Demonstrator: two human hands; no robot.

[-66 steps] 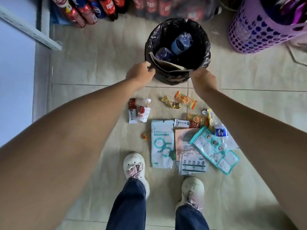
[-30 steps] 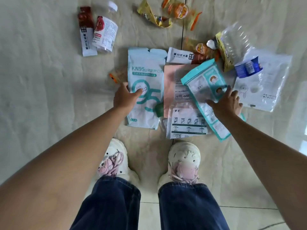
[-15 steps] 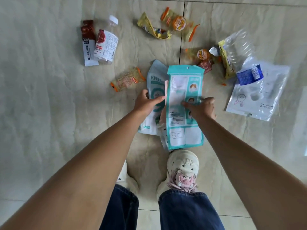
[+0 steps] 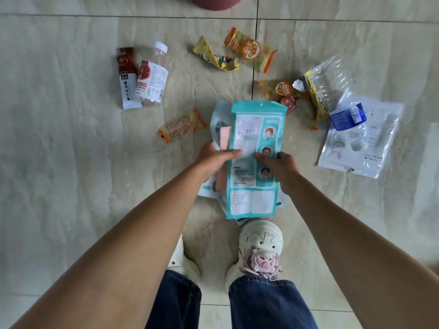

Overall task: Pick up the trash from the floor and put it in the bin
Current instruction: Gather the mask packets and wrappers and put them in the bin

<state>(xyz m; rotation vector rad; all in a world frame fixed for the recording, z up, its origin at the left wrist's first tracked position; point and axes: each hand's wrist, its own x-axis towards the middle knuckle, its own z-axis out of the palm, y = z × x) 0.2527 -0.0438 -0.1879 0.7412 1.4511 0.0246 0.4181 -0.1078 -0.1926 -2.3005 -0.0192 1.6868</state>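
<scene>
A stack of flat mask packets [image 4: 254, 160] is held off the tiled floor, a teal one on top, a pink one and a pale KN95 one beneath. My left hand [image 4: 215, 157] grips the stack's left edge and my right hand [image 4: 279, 166] grips its right edge. Loose trash lies beyond: a small clear bottle with a white cap [image 4: 153, 76], a brown and white wrapper [image 4: 127, 78], an orange-edged snack wrapper [image 4: 181, 124], yellow and orange wrappers [image 4: 234, 54], a crushed clear bottle with a blue label [image 4: 339, 96] on a clear rabbit-print bag [image 4: 361, 148]. The bin is mostly out of view.
A reddish-brown curved base [image 4: 215, 2] shows at the top edge. My two pale shoes [image 4: 260, 248] and dark blue trouser legs stand just below the stack. Bare tiles spread to the left and right of the trash.
Both hands have gathered the flat packets into one stack and lifted it slightly off the floor. The view has tilted up a little, so the far wrappers sit lower in the frame.
</scene>
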